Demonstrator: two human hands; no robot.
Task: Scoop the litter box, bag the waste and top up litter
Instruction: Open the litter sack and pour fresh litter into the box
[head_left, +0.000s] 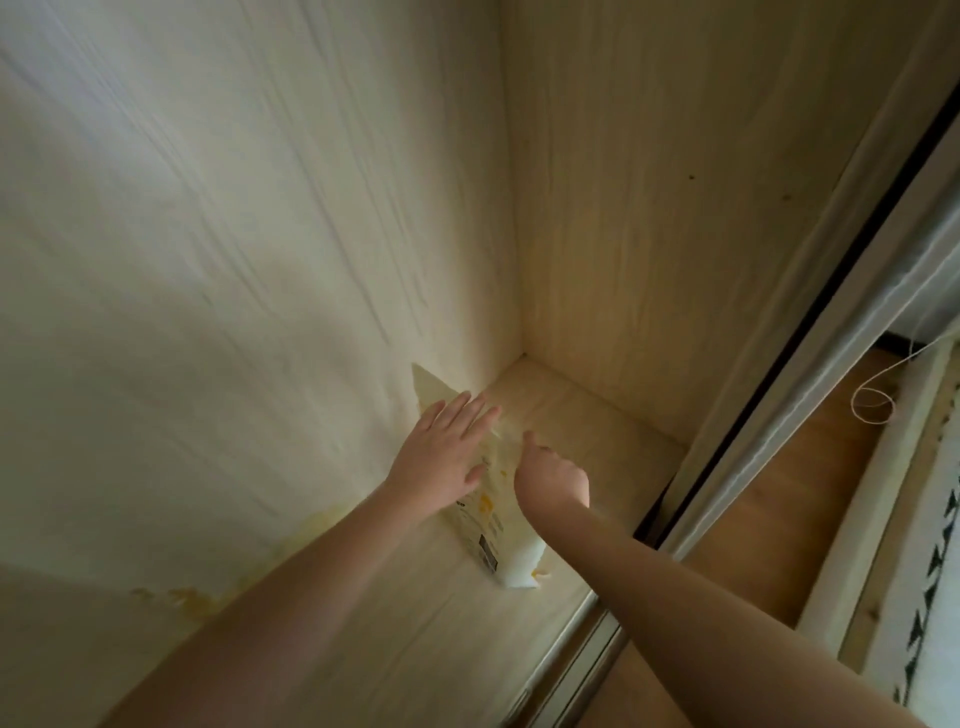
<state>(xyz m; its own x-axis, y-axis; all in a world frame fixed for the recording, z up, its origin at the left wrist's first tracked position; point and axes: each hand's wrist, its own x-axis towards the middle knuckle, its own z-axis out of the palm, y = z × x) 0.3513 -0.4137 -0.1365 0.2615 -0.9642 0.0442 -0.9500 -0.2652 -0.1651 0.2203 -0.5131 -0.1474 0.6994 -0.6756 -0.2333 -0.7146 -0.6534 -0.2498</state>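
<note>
Two bare hands reach into the bottom of a pale wood-grain cabinet (623, 218). The litter bag (511, 540), white with yellow markings and a dark printed label, lies on the cabinet floor (587, 431), against the left side panel (234, 260), short of the back corner. Its upper corner rises against that panel; its lower end points toward the front edge.

The left hand (444, 449) lies flat on the upper part of the bag, fingers straight and spread, grasping nothing. The right hand (553, 480) is curled at the bag's right edge with the forefinger extended; whether it pinches the bag material cannot be determined.

Open room: the cabinet floor to the right of the bag is bare as far as the back panel and the front edge. The front edge is bounded by a sliding-door track (587, 639) and a dark-edged door frame (810, 332) running diagonally up to the right.

Outside the cabinet, an orange-brown wooden floor (779, 499) is visible. A thin looped cord (875, 400) hangs above it. A patterned textile (930, 597) occupies the far right edge. Yellowish stains mark the lower left panel.
</note>
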